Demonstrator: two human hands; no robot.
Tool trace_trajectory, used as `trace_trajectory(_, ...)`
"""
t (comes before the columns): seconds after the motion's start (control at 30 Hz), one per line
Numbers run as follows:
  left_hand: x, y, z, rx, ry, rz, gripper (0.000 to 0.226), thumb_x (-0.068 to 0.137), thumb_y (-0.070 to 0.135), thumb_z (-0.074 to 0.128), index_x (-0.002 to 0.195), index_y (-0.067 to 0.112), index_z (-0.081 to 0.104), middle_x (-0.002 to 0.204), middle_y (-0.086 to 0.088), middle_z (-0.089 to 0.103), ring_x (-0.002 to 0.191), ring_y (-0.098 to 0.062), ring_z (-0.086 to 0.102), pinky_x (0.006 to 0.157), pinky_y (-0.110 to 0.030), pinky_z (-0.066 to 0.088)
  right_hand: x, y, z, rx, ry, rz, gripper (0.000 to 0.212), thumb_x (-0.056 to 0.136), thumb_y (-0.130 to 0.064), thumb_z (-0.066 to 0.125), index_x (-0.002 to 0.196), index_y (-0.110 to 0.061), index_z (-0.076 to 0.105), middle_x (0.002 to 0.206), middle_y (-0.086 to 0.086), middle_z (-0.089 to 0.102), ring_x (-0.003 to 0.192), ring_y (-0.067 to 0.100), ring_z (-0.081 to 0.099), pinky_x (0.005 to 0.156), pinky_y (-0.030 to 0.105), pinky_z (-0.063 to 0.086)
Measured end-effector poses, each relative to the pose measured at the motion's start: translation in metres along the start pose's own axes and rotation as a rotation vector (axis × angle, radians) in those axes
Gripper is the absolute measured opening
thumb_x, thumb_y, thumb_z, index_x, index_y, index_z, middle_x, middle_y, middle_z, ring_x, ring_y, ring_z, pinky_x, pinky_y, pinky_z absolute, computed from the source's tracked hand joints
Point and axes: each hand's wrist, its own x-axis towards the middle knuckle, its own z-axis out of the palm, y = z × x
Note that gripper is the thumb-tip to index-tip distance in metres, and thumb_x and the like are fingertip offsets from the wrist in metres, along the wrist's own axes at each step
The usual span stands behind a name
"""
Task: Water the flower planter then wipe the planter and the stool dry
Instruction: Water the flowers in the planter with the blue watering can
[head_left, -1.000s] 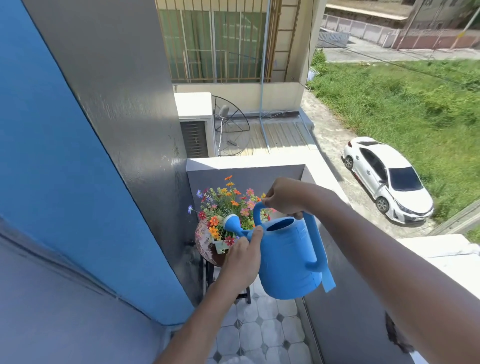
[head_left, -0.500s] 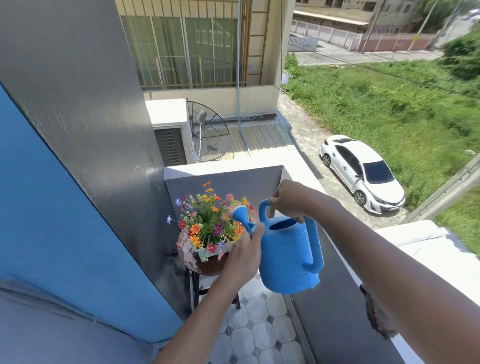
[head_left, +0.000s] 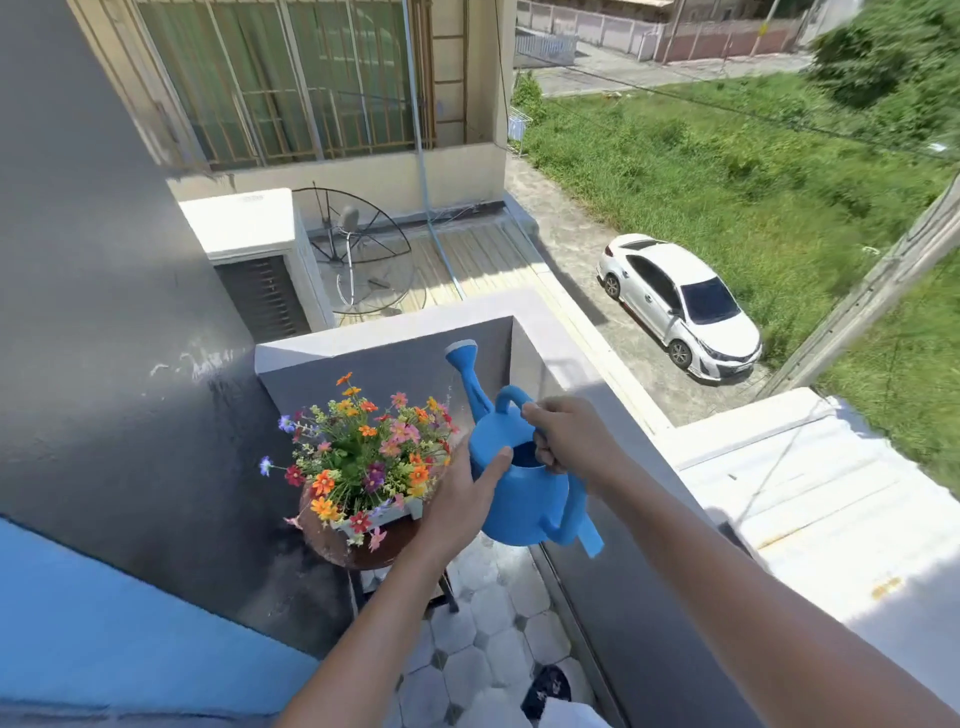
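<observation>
Right hand (head_left: 571, 436) is closed around the top handle of the blue plastic watering can (head_left: 524, 488). Left hand (head_left: 457, 499) is open and flat, palm and fingers pressed on the can's left side, not wrapped around anything. Can sits upright-ish, spout with rose head (head_left: 462, 356) pointing up and away, above and right of the flowers; a few droplets visible under the rose.

White rectangular planter (head_left: 387, 514) full of mixed orange, pink, red and purple flowers (head_left: 363, 447) sits on a round brown stool (head_left: 358, 551) with dark legs, in the balcony corner. Left hand partly covers the planter's right end.

Surroundings: grey wall (head_left: 114, 338) hard against the stool's left, wet-looking patch low down; grey balcony parapet (head_left: 405, 358) behind and along the right; pale tiled floor (head_left: 483, 654) below. Dark object on the floor near bottom edge, can't tell what. White car (head_left: 675, 301) parked down below, well apart.
</observation>
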Motion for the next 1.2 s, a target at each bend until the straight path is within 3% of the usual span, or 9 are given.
trace_trajectory(0.13, 0.033, 0.009, 0.020, 0.019, -0.014, 0.057, 0.039, 0.086, 0.062, 0.053, 0.117, 0.038, 0.053, 0.108, 0.014, 0.062, 0.103, -0.008, 0.062, 0.085, -0.030, 0.052, 0.010, 0.020, -0.018, 0.245, 0.136, 0.021, 0.020, 0.100, -0.024, 0.050, 0.085, -0.012, 0.055, 0.051, -0.003, 0.043, 0.044, 0.013, 0.040, 0.046, 0.025, 0.032)
trace_trajectory(0.27, 0.075, 0.019, 0.058, 0.074, -0.038, 0.062, 0.031, 0.092, 0.049, 0.054, 0.114, 0.029, 0.058, 0.104, 0.014, 0.064, 0.095, -0.004, 0.061, 0.065, -0.006, 0.042, 0.028, 0.044, -0.041, 0.368, 0.320, 0.032, 0.032, 0.099, -0.026, 0.048, 0.069, -0.015, 0.047, 0.054, 0.002, 0.043, 0.050, 0.018, 0.040, 0.052, 0.031, 0.035)
trace_trajectory(0.37, 0.113, 0.016, 0.091, 0.093, -0.113, 0.053, 0.030, 0.093, 0.046, 0.053, 0.116, 0.029, 0.062, 0.104, 0.014, 0.069, 0.098, -0.005, 0.063, 0.068, -0.008, 0.042, 0.047, 0.062, -0.057, 0.394, 0.409, 0.061, 0.029, 0.101, -0.026, 0.044, 0.075, -0.014, 0.047, 0.056, 0.001, 0.047, 0.055, 0.018, 0.046, 0.062, 0.035, 0.040)
trace_trajectory(0.53, 0.171, 0.001, 0.138, 0.080, -0.318, 0.011, 0.035, 0.093, 0.044, 0.052, 0.122, 0.028, 0.063, 0.109, 0.009, 0.072, 0.106, -0.010, 0.064, 0.091, -0.028, 0.046, 0.072, 0.085, -0.095, 0.430, 0.383, 0.098, 0.026, 0.105, -0.024, 0.039, 0.113, -0.003, 0.052, 0.071, 0.004, 0.056, 0.072, 0.018, 0.056, 0.079, 0.037, 0.049)
trace_trajectory(0.6, 0.188, 0.001, 0.153, 0.089, -0.374, 0.024, 0.029, 0.094, 0.043, 0.051, 0.117, 0.030, 0.064, 0.109, 0.007, 0.071, 0.107, -0.011, 0.063, 0.095, -0.032, 0.044, 0.081, 0.096, -0.113, 0.459, 0.368, 0.088, 0.022, 0.105, -0.019, 0.042, 0.115, -0.003, 0.053, 0.076, 0.005, 0.059, 0.076, 0.017, 0.059, 0.091, 0.044, 0.050)
trace_trajectory(0.7, 0.212, 0.004, 0.174, 0.114, -0.473, 0.039, 0.037, 0.096, 0.046, 0.048, 0.130, 0.033, 0.057, 0.125, 0.009, 0.066, 0.122, -0.009, 0.057, 0.104, -0.033, 0.041, 0.096, 0.114, -0.135, 0.537, 0.348, 0.110, 0.016, 0.103, -0.017, 0.047, 0.118, -0.011, 0.051, 0.077, 0.002, 0.067, 0.081, 0.016, 0.065, 0.097, 0.046, 0.051)
trace_trajectory(0.97, 0.250, 0.007, 0.196, 0.109, -0.570, -0.057, 0.036, 0.102, 0.032, 0.042, 0.136, 0.027, 0.053, 0.129, 0.005, 0.064, 0.121, -0.010, 0.058, 0.105, -0.028, 0.043, 0.118, 0.148, -0.149, 0.735, 0.261, 0.228, 0.030, 0.097, -0.009, 0.060, 0.123, -0.010, 0.045, 0.108, 0.017, 0.071, 0.096, 0.024, 0.074, 0.090, 0.045, 0.059)
trace_trajectory(1.07, 0.248, 0.010, 0.191, 0.120, -0.589, -0.040, 0.035, 0.103, 0.033, 0.040, 0.135, 0.031, 0.054, 0.127, 0.006, 0.065, 0.118, -0.010, 0.059, 0.101, -0.025, 0.043, 0.120, 0.146, -0.143, 0.716, 0.271, 0.223, 0.033, 0.096, -0.009, 0.061, 0.125, -0.010, 0.044, 0.108, 0.015, 0.072, 0.095, 0.019, 0.075, 0.084, 0.037, 0.061)
trace_trajectory(1.2, 0.249, 0.019, 0.191, 0.173, -0.572, -0.086, 0.025, 0.101, 0.029, 0.045, 0.120, 0.041, 0.057, 0.114, 0.018, 0.068, 0.104, 0.006, 0.060, 0.091, -0.018, 0.044, 0.115, 0.143, -0.150, 0.587, 0.300, 0.227, 0.032, 0.096, -0.016, 0.063, 0.124, -0.013, 0.049, 0.101, 0.010, 0.073, 0.084, 0.016, 0.075, 0.072, 0.030, 0.062)
